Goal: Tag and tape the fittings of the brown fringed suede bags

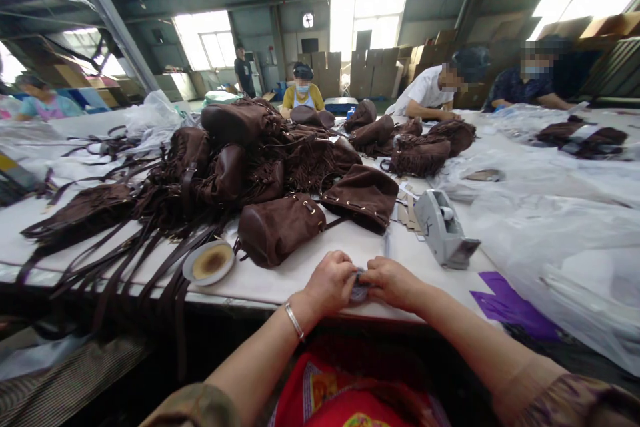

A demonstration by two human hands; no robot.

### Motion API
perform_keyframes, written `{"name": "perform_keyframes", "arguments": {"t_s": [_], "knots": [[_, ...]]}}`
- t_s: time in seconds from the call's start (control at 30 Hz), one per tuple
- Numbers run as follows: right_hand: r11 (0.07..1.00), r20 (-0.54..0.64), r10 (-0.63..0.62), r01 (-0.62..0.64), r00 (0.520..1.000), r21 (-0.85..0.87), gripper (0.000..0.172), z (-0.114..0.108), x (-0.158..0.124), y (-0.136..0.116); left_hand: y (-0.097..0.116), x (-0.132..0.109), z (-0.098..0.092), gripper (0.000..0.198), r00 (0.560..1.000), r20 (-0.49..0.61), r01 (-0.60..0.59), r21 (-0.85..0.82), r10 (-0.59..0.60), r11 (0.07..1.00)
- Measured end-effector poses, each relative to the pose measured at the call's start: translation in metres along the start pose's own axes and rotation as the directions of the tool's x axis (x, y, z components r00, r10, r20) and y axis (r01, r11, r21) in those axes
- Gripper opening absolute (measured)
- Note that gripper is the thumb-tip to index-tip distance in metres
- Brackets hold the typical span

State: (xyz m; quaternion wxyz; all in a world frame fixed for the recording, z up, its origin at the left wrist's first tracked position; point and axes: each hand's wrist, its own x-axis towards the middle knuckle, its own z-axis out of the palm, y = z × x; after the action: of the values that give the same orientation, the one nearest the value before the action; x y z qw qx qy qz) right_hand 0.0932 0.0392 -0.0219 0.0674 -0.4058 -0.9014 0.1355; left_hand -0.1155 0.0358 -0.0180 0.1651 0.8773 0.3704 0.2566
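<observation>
Small crumpled greyish bundle (359, 289) sits at the frame's lower centre; our left hand (334, 278) and right hand (391, 282) both have their grip clamped on it.

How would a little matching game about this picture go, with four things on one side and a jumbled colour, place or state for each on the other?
Things:
1. Bracelet
2. Dish
3. Right hand
4. Dispenser

Descriptions:
A. Holding a small greyish thing
B. Grey, on the table
C. Around the left wrist
D. Pale rim, brown stain in the middle

Pairs: 1-C, 2-D, 3-A, 4-B
</observation>
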Motion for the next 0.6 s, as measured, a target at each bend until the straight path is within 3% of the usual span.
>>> {"name": "perform_keyframes", "arguments": {"t_s": [0.13, 0.2, 0.3, 0.4, 0.6], "knots": [[0.988, -0.027, 0.155, -0.155, 0.987, 0.017, 0.013, 0.011, 0.0, -0.015, 0.021, -0.025, 0.007, 0.023, 0.992, -0.036, 0.122, 0.086, -0.12, 0.989], [0.977, -0.05, 0.213, -0.213, 0.976, 0.008, 0.012, 0.015, 0.0, -0.022, 0.025, -0.026, 0.016, 0.022, 0.979, -0.05, 0.204, 0.144, -0.199, 0.968], [0.979, -0.07, 0.202, -0.201, 0.977, 0.02, 0.009, 0.014, -0.003, -0.027, 0.023, -0.02, 0.029, 0.014, 0.968, -0.052, 0.251, 0.204, -0.246, 0.946], [0.992, -0.054, 0.124, -0.125, 0.991, -0.014, 0.011, 0.004, -0.007, -0.025, 0.019, -0.014, 0.031, 0.01, 0.979, -0.042, 0.204, 0.18, -0.199, 0.962], [0.977, -0.024, -0.006, 0.001, 1.0, -0.212, 0.015, -0.006, 0.002, -0.012, 0.012, -0.006, 0.009, 0.003, 0.998, 0.014, 0.059, 0.104, -0.06, 0.993]]}}
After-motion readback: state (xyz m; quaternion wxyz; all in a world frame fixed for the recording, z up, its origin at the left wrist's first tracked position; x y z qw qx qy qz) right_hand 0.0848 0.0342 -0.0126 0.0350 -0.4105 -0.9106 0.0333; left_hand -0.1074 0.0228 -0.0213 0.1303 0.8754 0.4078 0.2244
